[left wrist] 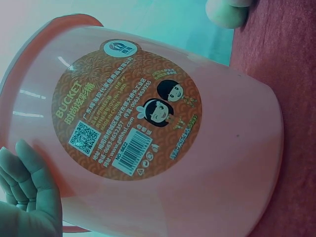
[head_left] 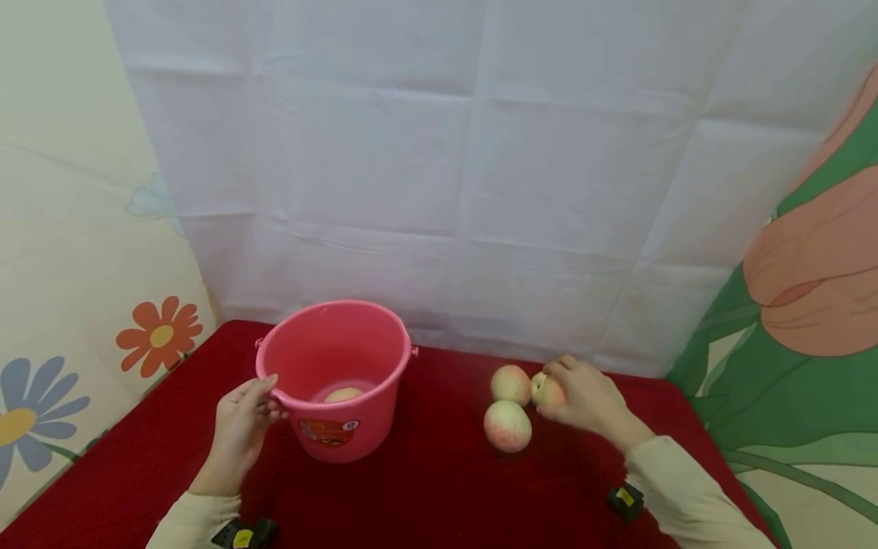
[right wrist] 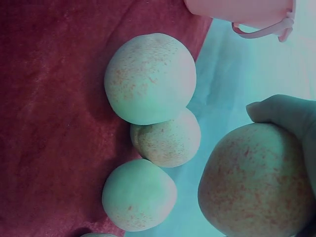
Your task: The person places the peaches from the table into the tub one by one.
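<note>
My left hand (head_left: pixel 240 427) grips the rim of a pink plastic bucket (head_left: pixel 343 435), thumb on top and fingers beneath. Inside the bucket lies a peach (head_left: pixel 343 395), partly hidden by the near wall. In the left wrist view the bucket's side with its round printed label (left wrist: pixel 128 111) fills the picture. To the right, my right hand (head_left: pixel 586 396) holds a peach (right wrist: pixel 256 182), with the thumb along its side. Close by on the cloth are more peaches, a pale one (head_left: pixel 507 425) in front and another peach (head_left: pixel 511 385) behind it. The hand covers part of this group in the head view.
A dark red cloth (head_left: pixel 439 488) covers the table. White fabric (head_left: pixel 439 191) hangs right behind it. Flower-printed cloth (head_left: pixel 68 267) stands at the left, and a leafy tulip print (head_left: pixel 809 366) at the right.
</note>
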A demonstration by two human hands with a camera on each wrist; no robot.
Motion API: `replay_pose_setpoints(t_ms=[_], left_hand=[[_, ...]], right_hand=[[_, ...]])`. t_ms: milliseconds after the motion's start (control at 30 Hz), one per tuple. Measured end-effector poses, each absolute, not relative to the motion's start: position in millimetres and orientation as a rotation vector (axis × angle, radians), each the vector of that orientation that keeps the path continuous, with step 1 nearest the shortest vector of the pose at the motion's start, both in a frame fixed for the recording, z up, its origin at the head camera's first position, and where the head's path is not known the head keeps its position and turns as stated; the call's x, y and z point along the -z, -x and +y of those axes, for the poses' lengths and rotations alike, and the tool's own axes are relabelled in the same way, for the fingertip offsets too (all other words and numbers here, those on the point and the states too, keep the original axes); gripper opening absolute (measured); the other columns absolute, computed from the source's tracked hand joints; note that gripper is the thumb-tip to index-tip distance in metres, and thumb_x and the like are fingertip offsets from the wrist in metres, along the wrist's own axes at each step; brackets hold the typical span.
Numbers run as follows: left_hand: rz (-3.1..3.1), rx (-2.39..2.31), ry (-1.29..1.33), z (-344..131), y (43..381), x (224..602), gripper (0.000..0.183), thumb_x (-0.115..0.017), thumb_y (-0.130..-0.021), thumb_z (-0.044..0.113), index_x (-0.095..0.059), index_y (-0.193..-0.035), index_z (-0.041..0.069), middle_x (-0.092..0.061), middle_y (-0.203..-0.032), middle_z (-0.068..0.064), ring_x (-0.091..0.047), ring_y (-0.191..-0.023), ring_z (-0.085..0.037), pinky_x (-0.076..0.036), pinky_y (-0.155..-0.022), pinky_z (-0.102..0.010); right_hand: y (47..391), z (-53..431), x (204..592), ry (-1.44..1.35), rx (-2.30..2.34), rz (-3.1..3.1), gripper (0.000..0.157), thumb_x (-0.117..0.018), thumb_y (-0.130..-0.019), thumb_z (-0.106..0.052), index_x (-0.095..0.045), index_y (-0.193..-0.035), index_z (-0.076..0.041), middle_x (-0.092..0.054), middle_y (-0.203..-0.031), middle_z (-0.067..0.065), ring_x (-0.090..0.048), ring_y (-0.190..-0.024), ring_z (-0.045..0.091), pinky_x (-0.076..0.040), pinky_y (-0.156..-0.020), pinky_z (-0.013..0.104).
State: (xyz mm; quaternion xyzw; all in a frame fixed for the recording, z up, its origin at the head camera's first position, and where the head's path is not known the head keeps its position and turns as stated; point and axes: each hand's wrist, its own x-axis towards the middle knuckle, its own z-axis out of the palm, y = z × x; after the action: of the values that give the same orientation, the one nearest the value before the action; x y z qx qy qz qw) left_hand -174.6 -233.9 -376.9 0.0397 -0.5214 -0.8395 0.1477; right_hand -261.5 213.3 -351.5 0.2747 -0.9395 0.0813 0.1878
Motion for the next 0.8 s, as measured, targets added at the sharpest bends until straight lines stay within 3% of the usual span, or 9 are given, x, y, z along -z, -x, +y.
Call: replay_pose_setpoints(t_ms=[800], left_hand=[[-1.504, 2.422, -0.132, -235, 175, 378, 0.033, -0.052, -0.093, 0.013, -0.063, -0.062, 0.013, -0.055, -0.051, 0.002, -0.054, -0.046, -0.007, -0.05, -0.051, -0.021]], right_hand=[[261, 214, 332, -0.781, -0.224, -2.644, 0.053, -0.078, -0.062, -0.033, -0.062, -0.103, -0.004, -0.058, -0.1, 0.013, -0.057, -0.086, 0.033, -0.049, -0.062, 0.047]])
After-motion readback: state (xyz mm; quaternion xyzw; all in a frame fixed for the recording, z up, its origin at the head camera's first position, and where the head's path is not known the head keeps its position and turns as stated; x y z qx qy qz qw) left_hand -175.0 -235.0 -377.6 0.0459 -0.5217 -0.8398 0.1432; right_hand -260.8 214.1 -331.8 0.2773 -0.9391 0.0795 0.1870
